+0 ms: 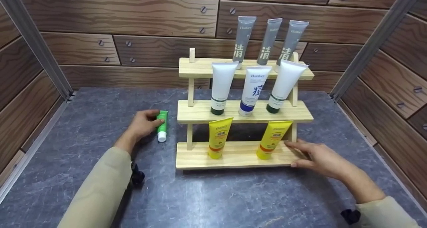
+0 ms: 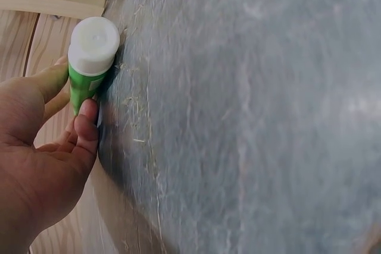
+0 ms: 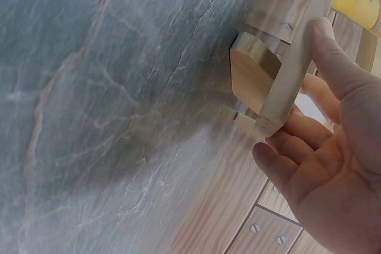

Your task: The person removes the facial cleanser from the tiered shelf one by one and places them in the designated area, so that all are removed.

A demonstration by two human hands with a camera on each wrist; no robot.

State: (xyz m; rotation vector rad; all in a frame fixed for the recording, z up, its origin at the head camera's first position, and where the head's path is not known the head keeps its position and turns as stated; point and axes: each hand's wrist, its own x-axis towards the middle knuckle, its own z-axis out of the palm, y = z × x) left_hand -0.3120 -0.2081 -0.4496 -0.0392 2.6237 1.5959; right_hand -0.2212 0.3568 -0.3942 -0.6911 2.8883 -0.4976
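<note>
My left hand (image 1: pixel 143 124) pinches a green tube (image 1: pixel 162 123) with a white cap, left of a wooden display rack (image 1: pixel 238 151). In the left wrist view, thumb and fingers close round the green tube (image 2: pixel 83 84) below its cap. On the rack's right side, my right hand (image 1: pixel 318 158) grips the end of the bottom shelf. From the right wrist, the thumb presses the shelf's edge (image 3: pixel 292 66) while the fingers lie on its other side. Two yellow tubes stand on that shelf, a left one (image 1: pixel 219 139) and a right one (image 1: pixel 274 139), with a gap between them.
Three white tubes, one with a blue band (image 1: pixel 254 91), occupy the middle shelf (image 1: pixel 196 110). Three grey tubes, one at the left (image 1: pixel 244 39), stand on the top shelf (image 1: pixel 206 68). Behind the dark marbled table (image 1: pixel 213 201) rises a wood-patterned wall (image 1: pixel 133 13).
</note>
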